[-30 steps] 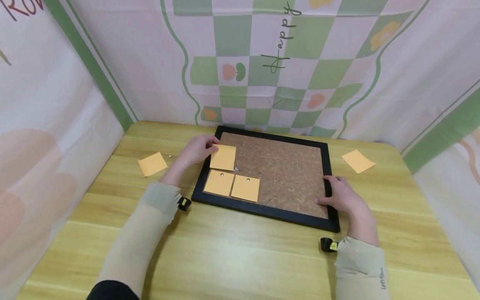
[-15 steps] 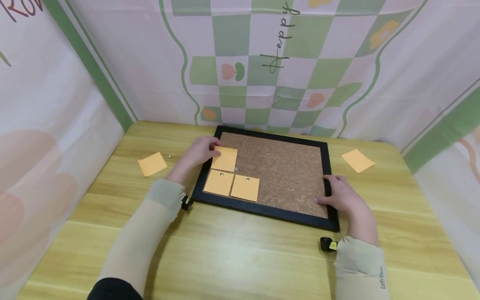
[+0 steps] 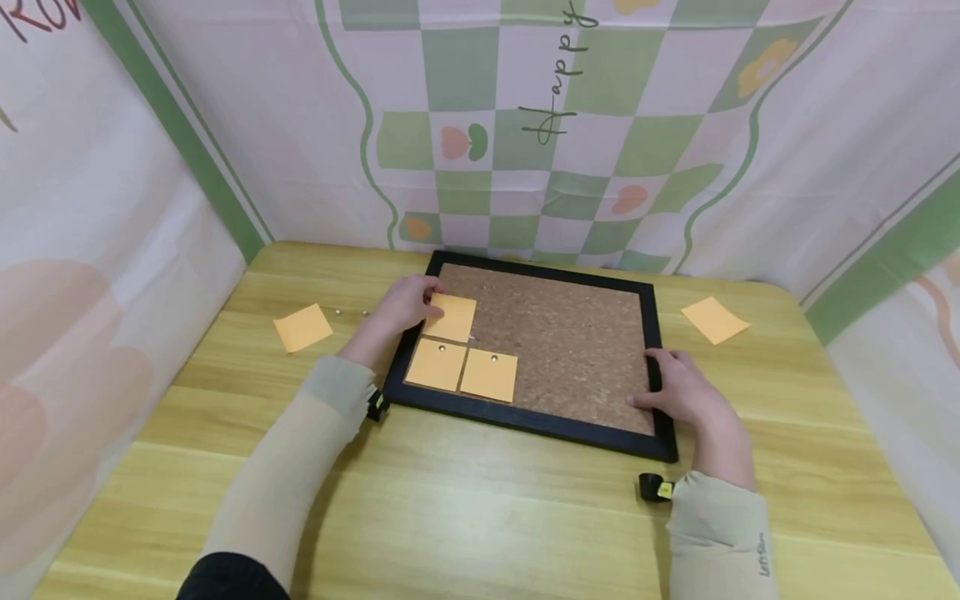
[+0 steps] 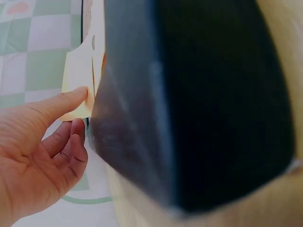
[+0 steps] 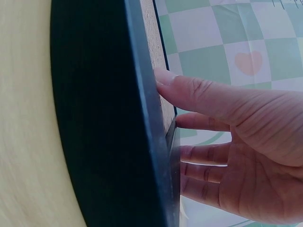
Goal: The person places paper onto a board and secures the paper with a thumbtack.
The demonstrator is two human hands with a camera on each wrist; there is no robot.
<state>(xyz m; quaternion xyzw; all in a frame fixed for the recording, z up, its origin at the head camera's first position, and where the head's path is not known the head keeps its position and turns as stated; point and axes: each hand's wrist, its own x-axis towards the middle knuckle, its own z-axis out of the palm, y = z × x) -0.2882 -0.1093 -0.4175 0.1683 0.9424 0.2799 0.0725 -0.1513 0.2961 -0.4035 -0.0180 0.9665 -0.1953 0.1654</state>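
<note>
A black-framed corkboard point(image 3: 570, 350) lies on the table. My left hand point(image 3: 405, 302) pinches the left edge of an orange sticky note point(image 3: 456, 318) over the board's upper left, thumb on top; the left wrist view shows the thumb on the same note point(image 4: 78, 71) and the fingers bent below. Beneath it, two more notes are fixed side by side, each with a silver thumbtack point(image 3: 442, 348) near its top edge. At the board's right side my right hand point(image 3: 690, 396) grips the frame, thumb over onto the cork, fingers against the outer side point(image 5: 203, 156).
One loose orange note point(image 3: 303, 328) lies left of the board and another loose note point(image 3: 715, 320) lies to the right. Two small silver tacks point(image 3: 339, 312) are on the table near the left wrist. A patterned cloth point(image 3: 517, 192) hangs behind the table.
My left hand and the note it pinches have shifted slightly right and toward me. A second tack on the table now shows beside the left wrist. The right hand stays in place.
</note>
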